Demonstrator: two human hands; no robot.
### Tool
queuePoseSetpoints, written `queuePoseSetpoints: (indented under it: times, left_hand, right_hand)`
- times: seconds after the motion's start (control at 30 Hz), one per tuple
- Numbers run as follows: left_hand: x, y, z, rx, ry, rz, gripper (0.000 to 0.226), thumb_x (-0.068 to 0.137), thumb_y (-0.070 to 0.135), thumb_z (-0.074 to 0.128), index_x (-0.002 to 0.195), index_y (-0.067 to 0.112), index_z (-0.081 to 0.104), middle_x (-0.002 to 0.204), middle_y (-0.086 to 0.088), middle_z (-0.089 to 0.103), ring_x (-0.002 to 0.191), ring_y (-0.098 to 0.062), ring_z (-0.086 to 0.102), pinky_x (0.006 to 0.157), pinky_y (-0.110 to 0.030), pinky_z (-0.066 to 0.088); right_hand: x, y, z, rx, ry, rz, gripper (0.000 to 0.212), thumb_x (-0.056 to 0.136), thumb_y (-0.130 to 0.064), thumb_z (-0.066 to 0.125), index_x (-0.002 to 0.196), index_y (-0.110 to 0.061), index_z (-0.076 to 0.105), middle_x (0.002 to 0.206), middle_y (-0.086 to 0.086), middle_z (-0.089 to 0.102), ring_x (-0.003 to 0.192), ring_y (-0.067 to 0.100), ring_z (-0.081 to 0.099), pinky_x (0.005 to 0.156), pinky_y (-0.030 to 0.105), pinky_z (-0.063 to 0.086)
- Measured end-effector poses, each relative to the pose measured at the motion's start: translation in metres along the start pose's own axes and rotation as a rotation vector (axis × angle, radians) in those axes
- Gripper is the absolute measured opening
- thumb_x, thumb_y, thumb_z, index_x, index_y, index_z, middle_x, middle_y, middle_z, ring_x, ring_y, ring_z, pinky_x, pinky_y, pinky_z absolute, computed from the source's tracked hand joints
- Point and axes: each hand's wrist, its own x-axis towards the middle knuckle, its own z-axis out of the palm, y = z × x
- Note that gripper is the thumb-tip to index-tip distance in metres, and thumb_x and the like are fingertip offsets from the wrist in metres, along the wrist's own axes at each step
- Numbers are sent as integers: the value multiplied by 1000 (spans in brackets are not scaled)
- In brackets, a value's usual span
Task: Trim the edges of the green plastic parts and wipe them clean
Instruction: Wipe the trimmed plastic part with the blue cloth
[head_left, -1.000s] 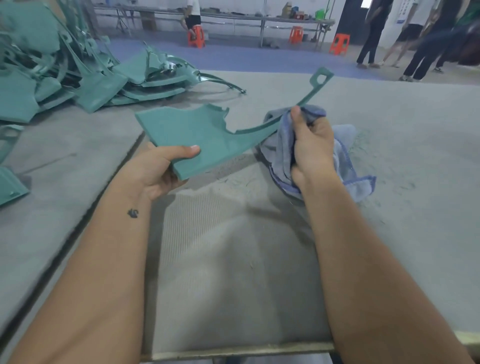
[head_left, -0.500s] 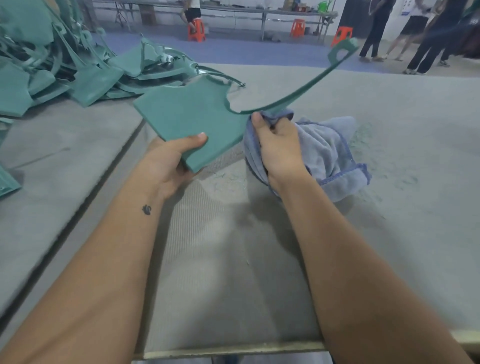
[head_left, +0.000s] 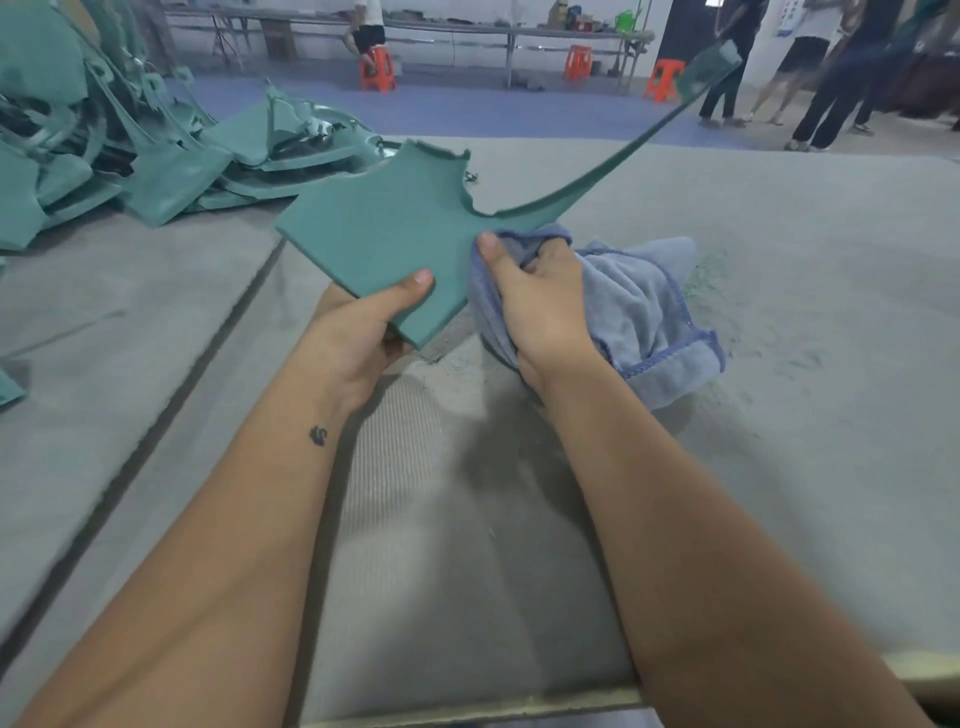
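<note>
1. Left hand (head_left: 363, 322) holds the green part (head_left: 384, 244) by its near corner: thumb on top, the other fingers hidden beneath, presumably curled under. Holding by the corner leaves most of the flat face open for wiping.
2. The part is in the air above the table (head_left: 779, 467), centre of the scene, broad panel to the left, thin curved arm running far-right and up to a tab end (head_left: 711, 67). Lifted and tilted like this, both faces and the edge are reachable.
3. Right hand (head_left: 540, 306) grips the blue cloth (head_left: 644, 306), fingers curled into the bunched fabric, thumb pressed on the cloth at the panel's right edge where the arm branches off. Judgement: wipe step, cloth wrapped over the edge to catch both sides.
4. Loose tail of the cloth hangs right of the hand, down to the table.
5. The panel's far edge by the notch looks ragged; may still want trimming, cannot tell for sure.
6. Pile of green parts (head_left: 104, 145) sits far-left on the table, well apart from the work. Cannot tell if done or waiting.
7. Greenish dust (head_left: 727, 291) on the table right of the cloth, likely trimming residue.
</note>
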Motion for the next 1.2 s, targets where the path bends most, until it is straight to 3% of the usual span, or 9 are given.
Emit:
queuePoseSetpoints:
  times: [0.1, 0.33, 0.43, 0.53, 0.63, 0.73, 0.87, 1.03, 1.2]
  left_hand:
    - [-2, 5, -6, 26, 3, -29, 21, 86, 5, 67, 99, 21, 68, 93, 8, 76, 83, -9, 72, 63, -23, 56]
    - [-7, 19, -27, 5, 15, -174, 16, 85, 5, 65, 90, 20, 64, 73, 7, 72, 58, -6, 66, 41, -13, 44]
    - [-8, 22, -33, 15, -18, -225, 18, 86, 1, 63, 90, 18, 65, 77, 3, 74, 63, -11, 70, 45, -18, 53]
    - [-8, 22, -34, 65, -31, -235, 23, 85, -1, 63, 96, 18, 66, 87, 1, 76, 74, -15, 73, 64, -38, 60]
    - [-7, 20, -34, 65, -19, -204, 22, 85, -2, 63, 95, 17, 66, 83, 2, 76, 70, -12, 72, 54, -31, 60]
    - [-6, 16, -25, -8, 12, -161, 19, 85, 1, 65, 93, 18, 66, 78, 5, 75, 65, -8, 70, 44, -15, 47]
    - [-5, 7, -8, -94, 10, -67, 20, 87, 1, 64, 97, 17, 66, 84, 4, 76, 73, -10, 72, 53, -19, 53]
    - [-4, 0, -7, 14, 29, 31, 21, 86, 2, 66, 98, 19, 68, 90, 6, 76, 81, -10, 72, 65, -25, 58]
    - [-2, -5, -4, 45, 19, 28, 17, 86, 5, 67, 97, 19, 70, 93, 5, 76, 82, -12, 72, 67, -26, 58]
  right_hand:
    - [5, -3, -9, 4, 96, -8, 22, 90, -32, 64, 84, -14, 53, 80, 3, 61, 72, 10, 59, 74, 30, 50]
    - [13, -10, -22, 436, 150, 128, 17, 97, -25, 55, 97, -10, 62, 97, 8, 70, 97, 22, 68, 92, 35, 53]
    - [19, -15, -33, 537, 196, 131, 13, 97, -24, 56, 91, -14, 63, 97, 7, 69, 100, 23, 67, 91, 39, 54]
    - [21, -18, -40, 558, 238, 88, 17, 97, -27, 55, 86, -16, 63, 86, 2, 71, 90, 20, 69, 84, 37, 57]
    - [21, -19, -41, 583, 228, 83, 21, 95, -32, 56, 83, -17, 65, 83, 4, 72, 88, 25, 70, 83, 43, 57]
    - [19, -16, -31, 487, 183, 90, 25, 94, -31, 58, 88, -8, 67, 87, 11, 72, 89, 31, 68, 89, 49, 55]
    - [6, -7, -8, 268, 87, 71, 32, 91, -31, 62, 100, 0, 63, 91, 11, 72, 89, 26, 69, 92, 44, 52]
    - [3, -2, -4, -34, 7, 37, 19, 91, -28, 64, 89, -9, 64, 74, 1, 67, 72, 17, 66, 68, 25, 51]
    - [-7, 0, -3, -188, -142, 5, 19, 94, -26, 60, 94, -9, 67, 85, -5, 70, 84, 7, 66, 70, 11, 48]
